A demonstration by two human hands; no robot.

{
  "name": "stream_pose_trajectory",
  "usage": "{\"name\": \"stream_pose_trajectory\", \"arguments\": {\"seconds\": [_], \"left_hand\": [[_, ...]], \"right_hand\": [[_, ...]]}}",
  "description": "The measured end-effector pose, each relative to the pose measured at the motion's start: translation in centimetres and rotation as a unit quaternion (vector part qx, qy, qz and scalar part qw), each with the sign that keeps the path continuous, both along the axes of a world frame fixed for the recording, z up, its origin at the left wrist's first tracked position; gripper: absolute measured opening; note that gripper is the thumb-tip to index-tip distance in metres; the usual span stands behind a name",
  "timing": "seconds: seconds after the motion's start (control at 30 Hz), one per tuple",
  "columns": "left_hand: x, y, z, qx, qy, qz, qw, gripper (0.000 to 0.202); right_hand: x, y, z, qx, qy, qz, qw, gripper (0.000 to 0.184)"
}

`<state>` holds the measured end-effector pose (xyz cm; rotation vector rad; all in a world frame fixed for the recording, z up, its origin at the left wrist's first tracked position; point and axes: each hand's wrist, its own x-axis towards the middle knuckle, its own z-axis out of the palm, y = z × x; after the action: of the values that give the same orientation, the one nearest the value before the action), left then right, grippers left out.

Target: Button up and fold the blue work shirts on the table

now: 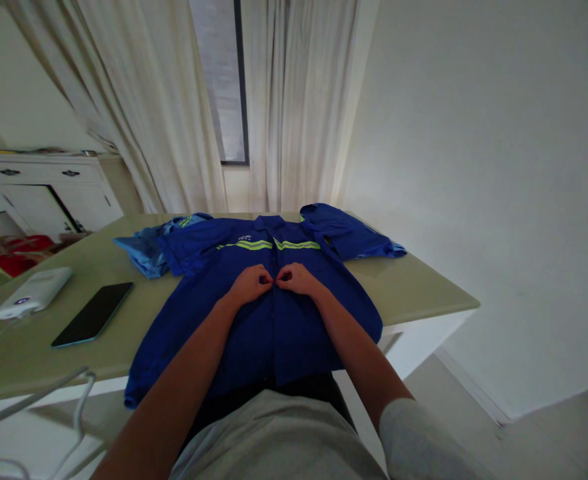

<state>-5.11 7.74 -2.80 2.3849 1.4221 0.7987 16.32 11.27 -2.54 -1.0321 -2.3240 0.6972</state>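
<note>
A blue work jacket (244, 300) with yellow-green and grey stripes lies front side up on the table, its collar away from me. Its lower edge hangs over the table's near edge. Along the front opening, below the stripes, my left hand (251, 283) pinches the fabric edge with thumb and finger. Close beside it, my right hand (297, 278) pinches the other side of the same opening. The fingertips of both hands nearly meet. Any button between them is too small to make out.
On the table (424, 293), a black-screened phone (94, 313) and a white device (34, 292) with a cable lie at left. Light blue folded clothing (149, 250) sits by the left sleeve. A grey cable (34, 400) crosses the lower left. A wall (474, 167) stands at right.
</note>
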Motion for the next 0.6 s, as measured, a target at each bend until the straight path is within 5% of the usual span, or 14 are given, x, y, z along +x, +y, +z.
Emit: {"name": "stream_pose_trajectory", "arguments": {"seconds": [0.4,0.6], "left_hand": [[-0.34,0.56,-0.15,-0.1,-0.051,-0.03,0.993,0.018],[-0.45,0.38,-0.31,-0.06,-0.042,-0.005,0.997,0.018]], "right_hand": [[-0.23,-0.53,0.42,0.045,0.001,0.025,0.999,0.007],[-0.4,-0.65,0.17,0.05,-0.015,0.009,0.999,0.003]]}}
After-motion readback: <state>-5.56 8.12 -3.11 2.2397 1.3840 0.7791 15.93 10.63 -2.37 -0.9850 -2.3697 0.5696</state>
